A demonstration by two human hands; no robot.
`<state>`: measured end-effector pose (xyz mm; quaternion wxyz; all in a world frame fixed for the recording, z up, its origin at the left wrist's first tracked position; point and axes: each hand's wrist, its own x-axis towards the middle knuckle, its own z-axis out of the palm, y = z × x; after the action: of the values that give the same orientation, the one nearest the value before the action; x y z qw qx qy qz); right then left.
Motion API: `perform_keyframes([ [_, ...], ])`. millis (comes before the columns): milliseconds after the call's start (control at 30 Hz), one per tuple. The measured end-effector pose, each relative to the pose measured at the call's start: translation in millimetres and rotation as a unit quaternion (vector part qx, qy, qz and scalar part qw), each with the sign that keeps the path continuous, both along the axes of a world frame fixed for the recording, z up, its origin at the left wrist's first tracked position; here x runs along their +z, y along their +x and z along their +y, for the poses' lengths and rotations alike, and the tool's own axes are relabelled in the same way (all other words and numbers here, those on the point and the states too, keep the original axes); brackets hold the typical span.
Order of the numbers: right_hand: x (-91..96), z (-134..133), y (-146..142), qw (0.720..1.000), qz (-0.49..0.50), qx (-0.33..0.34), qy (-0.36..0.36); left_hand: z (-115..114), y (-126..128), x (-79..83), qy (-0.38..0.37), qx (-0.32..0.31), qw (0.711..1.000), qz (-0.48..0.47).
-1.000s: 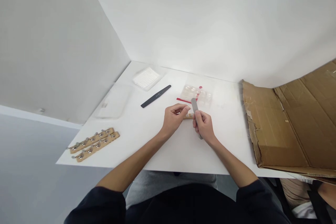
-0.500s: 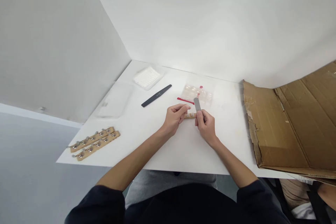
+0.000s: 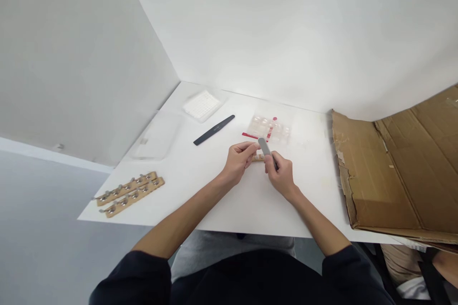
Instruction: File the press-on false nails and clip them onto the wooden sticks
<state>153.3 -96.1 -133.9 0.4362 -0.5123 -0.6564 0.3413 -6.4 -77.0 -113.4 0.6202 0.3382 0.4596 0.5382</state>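
My left hand [image 3: 239,161] is closed in a pinch on a small tan strip [image 3: 258,157] held just above the white table [image 3: 200,190]. My right hand [image 3: 281,172] is closed round a grey nail file [image 3: 265,146], whose upper end sticks out and lies across the right end of the strip. The two hands meet at the middle of the table. Behind them lies a clear tray of pale nail tips [image 3: 270,127] with a thin red stick [image 3: 250,135] beside it.
A black nail file [image 3: 213,130] lies to the left, with a clear box of white pieces [image 3: 201,105] and a clear lid [image 3: 157,137] beyond. Two tan strips with metal clips [image 3: 129,193] rest at the near left edge. An open cardboard box [image 3: 393,171] fills the right.
The grey file in my right hand has shifted back and forth over the strip's end, its tip now leaning further left. My left hand has stayed put.
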Motion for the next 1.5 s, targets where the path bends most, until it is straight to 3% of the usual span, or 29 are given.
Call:
perform_keyframes([
  [200,1.6,-0.3,-0.5,1.0,0.022,-0.004,0.002,1.1,-1.6,-2.8,0.002,0.001,1.0,0.001],
  [300,1.8,5.0,1.6,0.995,0.083,-0.002,-0.048,1.4,-2.0,-4.6,0.02,0.002,1.0,0.023],
  [400,3.5,14.6,7.9,0.962,0.232,-0.024,-0.14,0.8,-1.9,-4.2,0.06,-0.007,0.995,0.082],
  [500,9.3,20.3,14.0,0.925,0.321,0.03,-0.199,-0.4,-2.4,-1.8,0.109,-0.052,0.984,0.133],
  [667,21.8,19.1,16.8,0.909,0.314,0.104,-0.252,-0.5,-5.2,-0.3,0.131,-0.129,0.972,0.146],
  [967,26.8,21.8,16.5,0.865,0.341,0.114,-0.35,2.3,-7.7,-9.1,0.146,-0.136,0.968,0.154],
  [1267,23.1,18.6,9.5,0.839,0.415,0.087,-0.34,-3.4,0.1,-13.8,0.158,-0.078,0.973,0.151],
  [1400,18.2,18.6,7.4,0.82,0.441,0.087,-0.354,-8.3,2.7,-12.8,0.241,-0.002,0.937,0.251],
  [1500,16.3,17.9,6.1,0.82,0.438,0.087,-0.357,-9.1,3.0,-13.9,0.28,0.009,0.913,0.296],
])
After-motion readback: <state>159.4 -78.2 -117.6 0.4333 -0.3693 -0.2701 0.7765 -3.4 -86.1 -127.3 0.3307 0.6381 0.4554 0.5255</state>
